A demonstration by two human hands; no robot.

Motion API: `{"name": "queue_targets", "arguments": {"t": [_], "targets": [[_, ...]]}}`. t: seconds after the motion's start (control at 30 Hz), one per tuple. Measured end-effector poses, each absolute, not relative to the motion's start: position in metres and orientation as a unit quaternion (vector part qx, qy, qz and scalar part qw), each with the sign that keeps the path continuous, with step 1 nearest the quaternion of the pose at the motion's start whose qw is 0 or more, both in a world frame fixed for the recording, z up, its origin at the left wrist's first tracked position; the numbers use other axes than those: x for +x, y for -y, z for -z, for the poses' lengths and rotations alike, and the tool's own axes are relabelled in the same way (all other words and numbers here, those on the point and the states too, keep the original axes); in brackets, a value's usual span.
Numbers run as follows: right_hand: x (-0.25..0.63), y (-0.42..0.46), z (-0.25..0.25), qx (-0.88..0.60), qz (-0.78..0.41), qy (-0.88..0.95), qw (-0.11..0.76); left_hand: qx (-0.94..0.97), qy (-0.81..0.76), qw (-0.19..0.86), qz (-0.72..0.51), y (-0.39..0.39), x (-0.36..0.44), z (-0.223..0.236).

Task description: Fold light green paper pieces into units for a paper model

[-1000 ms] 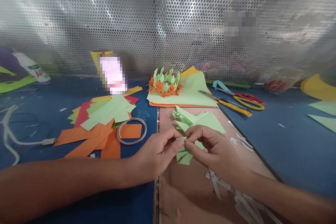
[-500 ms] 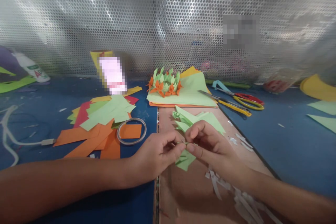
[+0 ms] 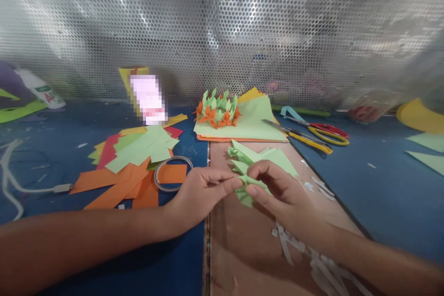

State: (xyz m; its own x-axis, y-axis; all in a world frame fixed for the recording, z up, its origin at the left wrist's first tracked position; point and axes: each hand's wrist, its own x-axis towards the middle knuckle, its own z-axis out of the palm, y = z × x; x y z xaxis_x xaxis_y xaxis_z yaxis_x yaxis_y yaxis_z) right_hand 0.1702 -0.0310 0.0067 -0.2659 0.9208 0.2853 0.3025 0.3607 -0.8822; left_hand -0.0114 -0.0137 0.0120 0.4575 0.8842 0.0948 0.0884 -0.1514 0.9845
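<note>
Between the fingertips of both hands is a small piece of light green paper (image 3: pixel 245 179), partly hidden by the fingers. My left hand (image 3: pixel 208 190) pinches its left side with thumb and forefinger. My right hand (image 3: pixel 277 188) closes on its right side, thumb below and forefinger bent above. Just behind and under the hands lie folded light green paper pieces (image 3: pixel 281 161) on a brown board (image 3: pixel 239 249). Farther back, a ring of folded green and orange paper flowers (image 3: pixel 219 110) rests on a stack of coloured sheets (image 3: pixel 258 113).
Left of the hands lie a tape roll (image 3: pixel 157 180), orange paper strips (image 3: pixel 111 179) and a fan of coloured sheets (image 3: pixel 138 148). A phone (image 3: pixel 149 99) leans behind them. Scissors (image 3: pixel 326 134) and a yellow-handled cutter (image 3: pixel 305 140) lie at right. White paper scraps (image 3: pixel 326 268) litter the board.
Both hands have turned the green paper so more of its surface shows. My left hand has risen slightly, and the paper hanging below the fingers looks shorter.
</note>
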Motion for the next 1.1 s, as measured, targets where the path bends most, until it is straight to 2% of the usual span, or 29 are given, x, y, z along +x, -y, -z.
{"name": "queue_targets", "arguments": {"t": [0.17,0.33,0.63,1.1], "targets": [[0.171,0.031,-0.01,-0.472,-0.315,0.731,0.38,0.614,-0.365,0.592,-0.374,0.011,-0.009,-0.009],[0.172,0.03,-0.009,-0.499,-0.319,0.717,0.368,0.57,-0.347,0.638,-0.384,0.012,-0.006,-0.004],[0.173,0.032,-0.009,-0.471,-0.374,0.708,0.369,0.566,-0.35,0.645,-0.375,0.014,-0.006,-0.004],[0.171,0.031,-0.009,-0.492,-0.314,0.732,0.352,0.591,-0.348,0.632,-0.36,0.016,-0.009,-0.003]]}}
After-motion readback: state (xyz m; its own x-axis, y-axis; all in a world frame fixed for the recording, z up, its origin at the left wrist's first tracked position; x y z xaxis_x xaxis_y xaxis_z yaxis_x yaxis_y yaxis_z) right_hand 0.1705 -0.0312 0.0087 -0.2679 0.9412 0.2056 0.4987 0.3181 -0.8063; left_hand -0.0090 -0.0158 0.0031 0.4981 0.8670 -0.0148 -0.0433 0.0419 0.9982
